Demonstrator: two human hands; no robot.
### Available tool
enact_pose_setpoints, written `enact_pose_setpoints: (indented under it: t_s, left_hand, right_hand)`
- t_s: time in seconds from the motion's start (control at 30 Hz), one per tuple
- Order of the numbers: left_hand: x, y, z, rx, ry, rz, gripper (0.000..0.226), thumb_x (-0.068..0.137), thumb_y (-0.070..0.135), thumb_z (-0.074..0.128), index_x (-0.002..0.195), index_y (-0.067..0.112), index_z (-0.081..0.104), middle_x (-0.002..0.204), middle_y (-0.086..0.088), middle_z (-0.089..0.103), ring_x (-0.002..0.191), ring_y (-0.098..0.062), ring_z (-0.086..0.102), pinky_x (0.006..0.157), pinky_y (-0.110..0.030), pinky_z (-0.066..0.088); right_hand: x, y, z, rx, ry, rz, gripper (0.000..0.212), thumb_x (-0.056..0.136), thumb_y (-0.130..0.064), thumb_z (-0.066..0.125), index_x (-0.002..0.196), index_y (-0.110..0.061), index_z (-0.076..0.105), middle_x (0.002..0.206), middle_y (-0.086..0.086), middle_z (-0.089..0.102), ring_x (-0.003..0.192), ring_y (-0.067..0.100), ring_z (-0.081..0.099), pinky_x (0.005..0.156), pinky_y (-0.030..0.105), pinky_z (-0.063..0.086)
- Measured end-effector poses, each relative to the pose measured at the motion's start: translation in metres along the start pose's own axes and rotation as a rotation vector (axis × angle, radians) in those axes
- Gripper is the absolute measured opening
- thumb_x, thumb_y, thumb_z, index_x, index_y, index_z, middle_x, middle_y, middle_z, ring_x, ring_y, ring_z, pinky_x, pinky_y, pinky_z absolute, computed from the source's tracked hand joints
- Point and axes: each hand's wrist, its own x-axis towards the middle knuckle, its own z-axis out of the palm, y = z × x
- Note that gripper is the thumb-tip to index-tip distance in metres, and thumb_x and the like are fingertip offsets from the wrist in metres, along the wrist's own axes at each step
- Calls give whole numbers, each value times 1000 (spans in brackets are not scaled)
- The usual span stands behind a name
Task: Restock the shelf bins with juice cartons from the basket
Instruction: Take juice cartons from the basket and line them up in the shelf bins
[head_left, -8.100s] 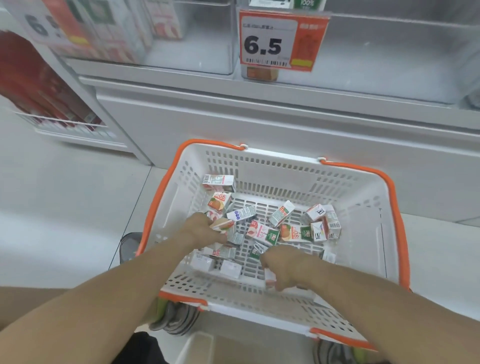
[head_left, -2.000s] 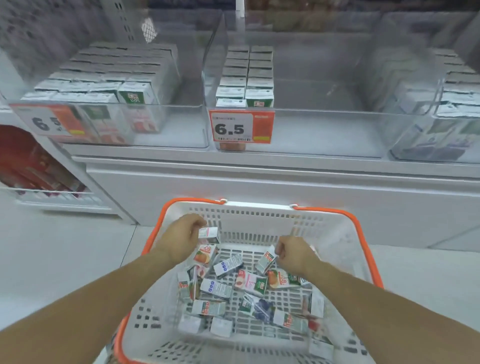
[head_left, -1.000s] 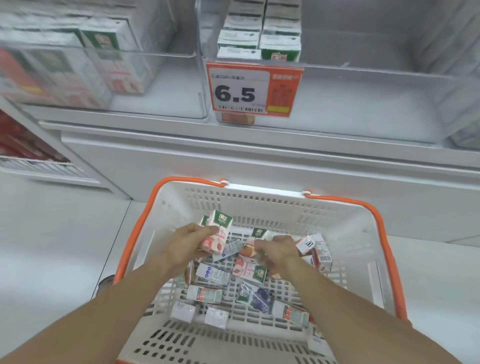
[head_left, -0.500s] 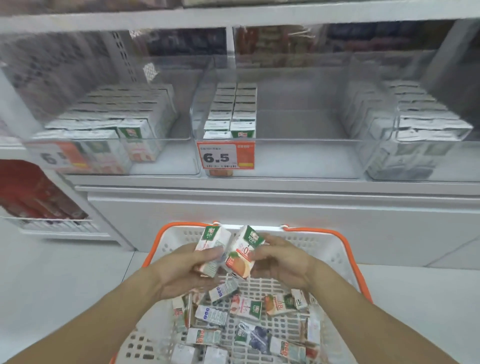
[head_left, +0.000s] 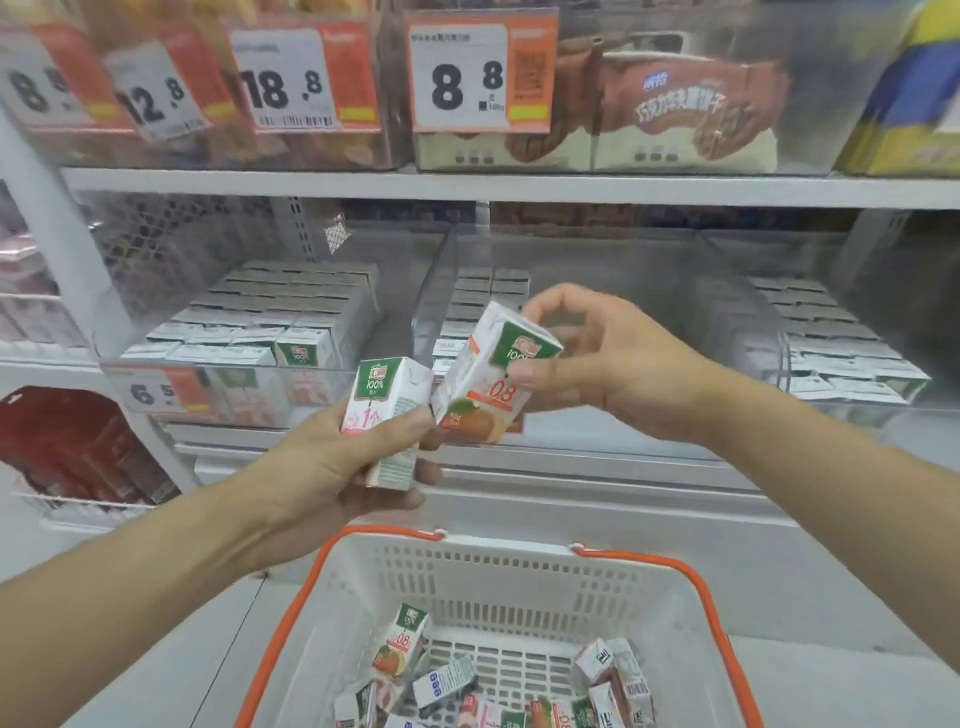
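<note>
My left hand (head_left: 332, 467) grips a small white and green juice carton with pink print (head_left: 387, 415), held upright. My right hand (head_left: 602, 364) pinches a second carton with an orange picture (head_left: 493, 379), tilted, its lower corner close to the first one. Both are raised in front of the clear shelf bins. The left bin (head_left: 171, 374) is nearly full of cartons. The middle bin (head_left: 597, 291) holds two rows at its left side and is bare on the right. Below stands the white basket with orange rim (head_left: 514, 571), several cartons lying in it.
A third bin (head_left: 852, 358) of cartons sits at the right. Above is a shelf with price tags (head_left: 478, 73) and brown snack packs (head_left: 685, 109). A white shelf base (head_left: 571, 509) runs behind the basket. Red boxes (head_left: 67, 441) fill a low rack at the left.
Both hands have lifted their cartons from just above the basket up to the level of the shelf bins. The view has tilted upward, showing the upper shelf.
</note>
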Motion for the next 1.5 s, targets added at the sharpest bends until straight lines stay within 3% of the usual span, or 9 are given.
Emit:
enact_pose_setpoints:
  t_s: [0.1,0.27,0.57,0.7,0.83,0.97,1.23,1.4,1.5]
  left_hand:
    - [12,3,6,-51,150,-18,51,59,37,83,99,7,70,84,-14,65,61,-23,65,56,-33,60]
    - [21,1,4,-104,224,-73,43,77,25,73,109,-3,64,85,-23,66,67,-30,66,63,-40,62]
    - [32,-6,-2,-77,253,-102,34,88,16,66,114,-4,61,90,-28,67,75,-37,65,65,-42,61]
    - [37,-5,-3,-143,275,-112,32,94,24,58,114,0,63,97,-34,67,76,-37,64,64,-43,60]
    - [42,-4,-3,-166,277,-103,35,95,30,53,114,3,64,96,-32,68,75,-37,65,64,-45,60]
    - [46,-4,1,-162,274,-86,33,96,30,51,110,5,67,88,-23,71,73,-37,66,68,-47,59]
    - [43,-2,3,-140,255,-58,29,96,23,50,108,1,65,86,-24,70,76,-37,64,66,-44,60]
    - [32,2,-4,-43,186,-39,25,89,5,60,113,0,64,91,-28,69,81,-39,66,67,-44,61]
    - [24,8,-11,75,76,-5,42,77,8,71,118,7,64,102,-26,71,82,-39,69,71,-46,61]
  right_hand:
    - [7,1,-15,-279,261,-222,41,71,-8,85,102,-8,58,102,10,71,88,23,72,77,33,59]
    - [27,19,-28,-584,408,-192,41,65,-30,91,95,-24,64,94,-9,73,92,10,69,83,23,52]
    - [55,35,-14,-774,283,14,31,74,-37,86,96,-25,68,92,-9,72,86,7,68,68,12,50]
    - [54,37,-9,-770,302,41,39,77,-37,84,106,-23,62,88,-4,69,82,9,66,72,22,52]
    - [50,37,-11,-852,303,52,17,81,-34,78,89,-23,68,83,-7,71,80,9,68,80,32,56]
    - [43,31,-10,-954,205,96,17,92,-36,66,89,-24,77,82,-11,74,79,2,66,71,22,51]
    - [40,21,-10,-1266,-10,192,34,101,-46,48,125,-33,66,117,-2,53,117,21,53,93,31,41]
    - [34,13,15,-1125,202,-115,25,99,-34,54,122,-28,62,100,-13,53,92,9,57,83,24,43]
    - [30,6,45,-760,122,5,27,92,-44,62,115,-31,59,90,-10,66,76,7,67,74,29,56]
